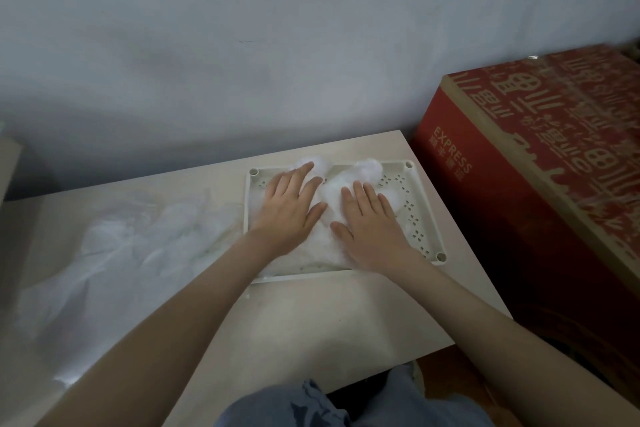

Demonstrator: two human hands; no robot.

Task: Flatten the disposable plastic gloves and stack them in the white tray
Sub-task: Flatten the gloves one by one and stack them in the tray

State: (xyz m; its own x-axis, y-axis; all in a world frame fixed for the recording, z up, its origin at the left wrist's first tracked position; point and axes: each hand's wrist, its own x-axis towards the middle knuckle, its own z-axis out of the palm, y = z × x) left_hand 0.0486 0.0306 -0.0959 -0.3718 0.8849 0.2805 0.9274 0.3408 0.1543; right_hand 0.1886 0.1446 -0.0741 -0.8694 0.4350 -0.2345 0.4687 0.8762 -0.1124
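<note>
Both hands, left hand (289,210) and right hand (370,225), pressed flat with fingers straight and spread on thin clear plastic gloves (325,239). The gloves lay in the white perforated rectangular tray (420,215), right of centre.

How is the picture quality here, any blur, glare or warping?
Head view: dim, flat light; the print on the red box is smeared by motion blur; the gloves in the white tray wash out to featureless white around the left hand and right hand; the wide lens bows the table edge.
</note>
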